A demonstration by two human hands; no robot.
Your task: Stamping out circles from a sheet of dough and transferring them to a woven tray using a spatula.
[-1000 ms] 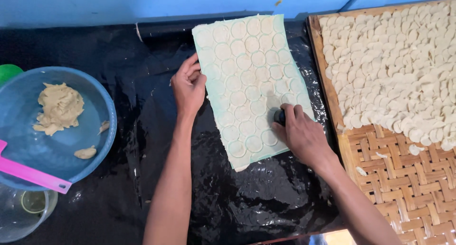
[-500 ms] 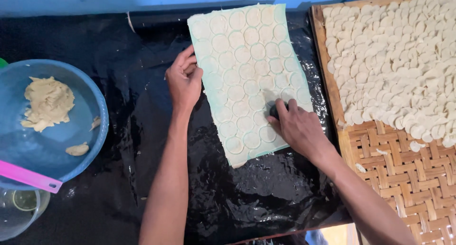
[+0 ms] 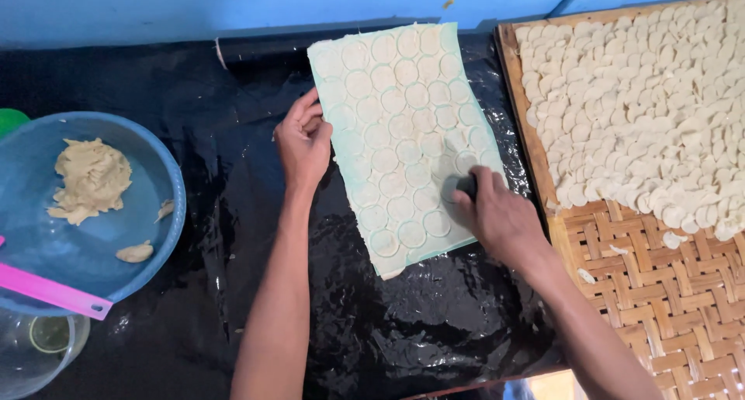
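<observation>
Now pale dough sheet (image 3: 403,136) (circle-scored), left hand (image 3: 303,145) flat, right fingers (image 3: 483,184) gripping dark cutter (image 3: 464,185).

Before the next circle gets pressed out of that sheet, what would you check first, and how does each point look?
1. Left hand steadying the dough sheet at its left edge: ok.
2. Right hand gripping the dark round cutter, pressed on the sheet near its right edge: ok.
3. Uncut dough left for another circle: cannot tell; nearly the whole sheet already bears ring marks.
4. Sheet lying flat on the black plastic cover: ok.
5. Room on the woven tray for more rounds: ok; its near part is bare.
6. Spare dough ready in the blue bowl: ok.
</observation>
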